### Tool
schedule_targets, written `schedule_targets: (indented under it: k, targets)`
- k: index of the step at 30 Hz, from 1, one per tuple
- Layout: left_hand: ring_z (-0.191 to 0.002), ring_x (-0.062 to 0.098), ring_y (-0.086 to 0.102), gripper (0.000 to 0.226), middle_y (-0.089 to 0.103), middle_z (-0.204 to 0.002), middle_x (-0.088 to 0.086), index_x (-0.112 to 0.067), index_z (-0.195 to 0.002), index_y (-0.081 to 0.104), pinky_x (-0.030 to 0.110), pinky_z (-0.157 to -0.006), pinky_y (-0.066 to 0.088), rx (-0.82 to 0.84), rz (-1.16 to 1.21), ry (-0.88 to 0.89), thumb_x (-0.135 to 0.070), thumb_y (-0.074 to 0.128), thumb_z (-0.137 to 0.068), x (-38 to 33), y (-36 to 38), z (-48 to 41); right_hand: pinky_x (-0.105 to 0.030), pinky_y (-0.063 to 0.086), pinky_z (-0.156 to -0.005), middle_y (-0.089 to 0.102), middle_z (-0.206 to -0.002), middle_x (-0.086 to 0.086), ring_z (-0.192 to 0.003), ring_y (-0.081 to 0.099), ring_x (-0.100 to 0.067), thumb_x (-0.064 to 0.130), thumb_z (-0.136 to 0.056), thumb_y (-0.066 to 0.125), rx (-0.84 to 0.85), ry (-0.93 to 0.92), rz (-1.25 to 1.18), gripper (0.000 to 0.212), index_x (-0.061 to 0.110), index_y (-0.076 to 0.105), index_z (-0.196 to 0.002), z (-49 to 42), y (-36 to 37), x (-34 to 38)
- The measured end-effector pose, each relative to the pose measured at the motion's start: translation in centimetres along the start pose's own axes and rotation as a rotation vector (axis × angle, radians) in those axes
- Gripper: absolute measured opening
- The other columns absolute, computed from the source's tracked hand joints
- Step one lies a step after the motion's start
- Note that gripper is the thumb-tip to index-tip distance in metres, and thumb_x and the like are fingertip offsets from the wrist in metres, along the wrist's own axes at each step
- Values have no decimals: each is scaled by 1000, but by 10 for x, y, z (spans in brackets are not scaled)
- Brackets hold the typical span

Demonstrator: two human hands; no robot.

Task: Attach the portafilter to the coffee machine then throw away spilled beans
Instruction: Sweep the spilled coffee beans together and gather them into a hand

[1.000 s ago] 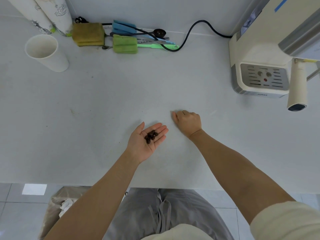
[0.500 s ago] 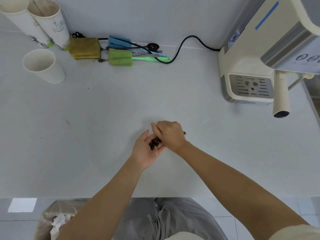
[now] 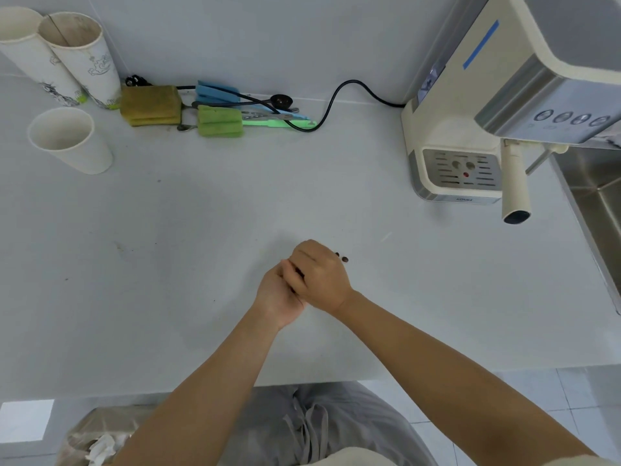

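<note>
My left hand [image 3: 275, 295] lies palm up at the counter's middle, cupping dark coffee beans that are mostly hidden. My right hand [image 3: 321, 280] rests over that palm, fingers curled down onto it. Two loose beans [image 3: 341, 257] lie on the white counter just beyond my right knuckles. The cream coffee machine [image 3: 477, 105] stands at the right, and the portafilter's cream handle [image 3: 515, 190] sticks out from under its head toward me.
Paper cups [image 3: 67, 139] stand at the far left. Sponges [image 3: 151, 104], plastic tools and a black cable [image 3: 339, 95] lie along the back wall. A steel sink [image 3: 598, 193] opens at the right. A bin with a bag [image 3: 97, 442] sits on the floor below the counter's edge.
My right hand left the counter, where it was picking at beans, and came over my left palm, covering the beans there. The view has shifted, showing more of the machine.
</note>
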State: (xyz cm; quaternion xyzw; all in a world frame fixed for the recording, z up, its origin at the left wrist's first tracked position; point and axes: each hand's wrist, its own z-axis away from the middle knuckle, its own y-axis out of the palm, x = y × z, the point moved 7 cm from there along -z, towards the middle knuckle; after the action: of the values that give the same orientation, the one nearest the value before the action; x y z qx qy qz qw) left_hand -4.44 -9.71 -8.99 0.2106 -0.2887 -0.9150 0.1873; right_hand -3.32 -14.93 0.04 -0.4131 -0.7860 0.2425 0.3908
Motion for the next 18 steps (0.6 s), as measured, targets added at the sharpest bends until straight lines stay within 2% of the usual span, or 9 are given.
schedule_targets:
  k: [2, 4, 5, 8, 9, 10, 14, 18]
  targets:
    - [-66, 17, 71, 34, 70, -71, 10, -2, -84, 60, 27, -65, 60, 48, 47, -17, -14, 31, -96, -1, 2, 1, -21, 37, -48, 61, -55, -10, -50, 56, -24, 13, -77, 49, 6, 133, 24, 25, 2, 61, -59, 1, -11, -18]
    - [-91, 25, 65, 37, 67, -94, 17, 3, -95, 60, 37, -92, 51, 60, 60, -32, -19, 30, -97, -2, 0, 2, -23, 43, -46, 66, -68, -13, -58, 63, -26, 19, -78, 47, 44, 276, 117, 26, -1, 64, -76, 10, -22, -42]
    - [-99, 27, 60, 38, 64, -100, 18, 3, -97, 59, 40, -97, 44, 49, 49, -39, -20, 29, -97, -3, -2, 4, -23, 43, -46, 66, -77, -15, -62, 64, -28, 21, -79, 47, 119, 347, 159, 29, -1, 64, -85, 17, -23, -55]
    - [-108, 28, 54, 39, 61, -106, 17, 2, -97, 59, 40, -97, 38, 57, 47, -46, -21, 27, -98, -5, -7, 7, -30, 43, -60, 53, -114, -13, -85, 61, -32, 28, -86, 53, 552, 636, 223, 40, 5, 49, -118, 51, -12, -87]
    - [-108, 29, 55, 39, 61, -111, 16, 2, -97, 59, 40, -97, 38, 62, 56, -49, -21, 27, -98, -6, -8, 8, -31, 43, -65, 47, -121, -12, -90, 59, -31, 32, -87, 53, 680, 713, 236, 46, 8, 43, -124, 61, -10, -92]
    - [-108, 28, 56, 39, 59, -116, 15, 2, -97, 59, 40, -97, 38, 70, 61, -53, -21, 27, -98, -6, -8, 9, -32, 43, -68, 43, -124, -11, -92, 57, -31, 34, -87, 53, 736, 760, 240, 49, 9, 39, -126, 66, -9, -95]
    - [-115, 28, 54, 40, 53, -123, 12, 2, -97, 58, 40, -97, 38, 84, 68, -56, -21, 26, -98, -7, -9, 12, -36, 46, -72, 43, -122, -14, -93, 56, -35, 32, -86, 55, 734, 828, 176, 46, 8, 40, -122, 55, -2, -94]
    - [-125, 29, 45, 40, 53, -123, 11, 2, -97, 58, 39, -98, 38, 85, 60, -48, -21, 26, -98, -8, -10, 13, -34, 43, -68, 47, -114, -16, -91, 54, -34, 26, -87, 52, 789, 830, 188, 36, 5, 45, -115, 40, 8, -96]
